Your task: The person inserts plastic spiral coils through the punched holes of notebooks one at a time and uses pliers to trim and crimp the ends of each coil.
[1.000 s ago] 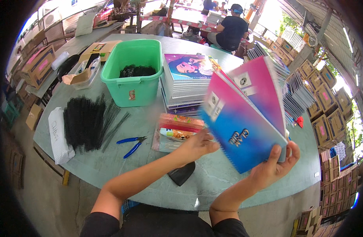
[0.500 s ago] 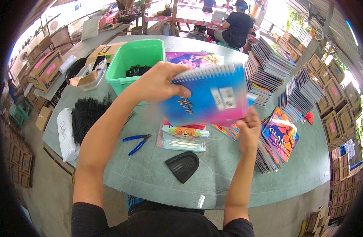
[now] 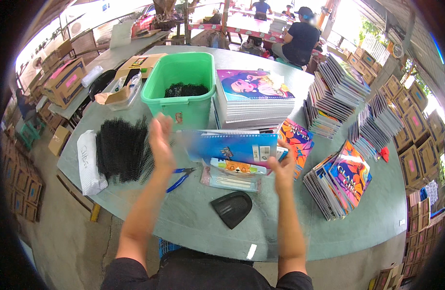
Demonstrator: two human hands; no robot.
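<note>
A blue notebook with a row of holes or coils along its top edge is held up over the middle of the table, partly blurred. My right hand grips its right end, thumb in front. Beside its left edge, my left hand is raised with fingers stretched out, apart from the cover and smeared by motion. Behind the notebook rises a stack of purple-covered notebooks. Below it lie a packet with an animal face, blue-handled cutters and a black wedge-shaped piece.
A green tub holds black coils. More black coils lie left, beside a white packet. Spiral notebooks are piled right, with taller stacks behind. A person sits beyond the table.
My left hand has let go of the notebook's upper left corner and moved down and left. The notebook is lower, uncovering the purple stack. The whole view has shifted slightly.
</note>
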